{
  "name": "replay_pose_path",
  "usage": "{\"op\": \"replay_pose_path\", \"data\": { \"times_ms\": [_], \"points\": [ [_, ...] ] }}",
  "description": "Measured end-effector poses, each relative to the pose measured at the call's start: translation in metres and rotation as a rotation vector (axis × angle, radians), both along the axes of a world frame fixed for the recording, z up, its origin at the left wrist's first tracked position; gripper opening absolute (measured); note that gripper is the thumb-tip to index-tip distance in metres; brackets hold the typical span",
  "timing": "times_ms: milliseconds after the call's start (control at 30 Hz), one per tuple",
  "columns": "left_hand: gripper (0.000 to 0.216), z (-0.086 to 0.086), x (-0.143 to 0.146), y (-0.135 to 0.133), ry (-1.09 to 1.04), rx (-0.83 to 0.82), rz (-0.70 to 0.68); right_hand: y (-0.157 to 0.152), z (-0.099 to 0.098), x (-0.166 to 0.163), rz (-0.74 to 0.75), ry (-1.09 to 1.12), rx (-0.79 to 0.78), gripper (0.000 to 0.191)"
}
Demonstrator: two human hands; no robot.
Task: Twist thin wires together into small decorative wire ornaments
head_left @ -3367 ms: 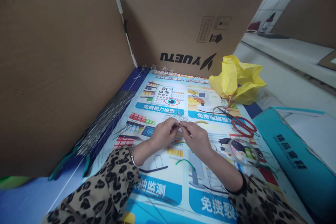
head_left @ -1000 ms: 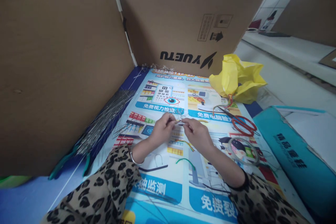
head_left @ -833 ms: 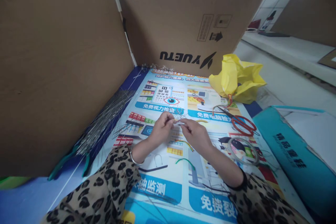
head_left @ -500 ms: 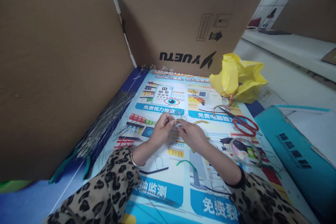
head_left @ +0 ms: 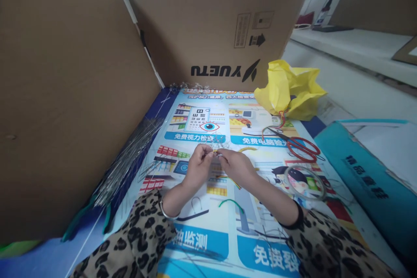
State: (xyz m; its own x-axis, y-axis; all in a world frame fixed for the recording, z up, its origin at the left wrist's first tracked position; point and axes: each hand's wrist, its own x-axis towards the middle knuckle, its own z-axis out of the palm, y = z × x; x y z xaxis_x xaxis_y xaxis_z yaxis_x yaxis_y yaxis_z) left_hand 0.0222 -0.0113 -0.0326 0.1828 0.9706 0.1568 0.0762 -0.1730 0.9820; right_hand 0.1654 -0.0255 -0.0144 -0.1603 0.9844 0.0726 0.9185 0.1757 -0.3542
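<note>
My left hand (head_left: 199,167) and my right hand (head_left: 237,167) meet over the printed sheet, fingertips pinched close together. Between them is thin bent wire (head_left: 217,138), its loops sticking out beyond the fingers. A small bit of yellow (head_left: 215,151) shows at the fingertips; its kind is too small to make out. Both hands seem closed on the wire, though the fingers hide most of the grip. Below them, a short curved green strand (head_left: 232,202) lies on the sheet, with coloured strands (head_left: 235,183) partly under my right hand.
Red-handled scissors (head_left: 302,148) and a clear tape roll (head_left: 322,184) lie to the right, near crumpled yellow paper (head_left: 289,89) and a blue box (head_left: 361,173). At left are a bundle of wires (head_left: 125,163) and teal handles (head_left: 107,217). Cardboard panels (head_left: 208,21) stand behind and left.
The camera view has shifted slightly. My hands stay together with fingertips pinched, and the fingers have moved only a little around the wire.
</note>
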Motion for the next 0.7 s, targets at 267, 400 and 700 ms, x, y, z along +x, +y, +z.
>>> {"op": "replay_pose_path", "data": {
  "times_ms": [267, 400, 700],
  "points": [
    [0.007, 0.001, 0.002, -0.0014, 0.039, -0.01, 0.035, -0.0004, -0.0025, -0.0019, 0.001, -0.003, 0.011, 0.028],
    [0.006, -0.0007, 0.0031, -0.0015, 0.042, -0.028, 0.034, -0.0012, -0.0011, -0.0028, -0.031, -0.013, 0.037, 0.027],
    [0.008, -0.002, 0.0057, 0.0003, -0.044, -0.068, -0.002, -0.0019, -0.0032, -0.0024, -0.099, 0.082, 0.021, 0.026]
  ]
}}
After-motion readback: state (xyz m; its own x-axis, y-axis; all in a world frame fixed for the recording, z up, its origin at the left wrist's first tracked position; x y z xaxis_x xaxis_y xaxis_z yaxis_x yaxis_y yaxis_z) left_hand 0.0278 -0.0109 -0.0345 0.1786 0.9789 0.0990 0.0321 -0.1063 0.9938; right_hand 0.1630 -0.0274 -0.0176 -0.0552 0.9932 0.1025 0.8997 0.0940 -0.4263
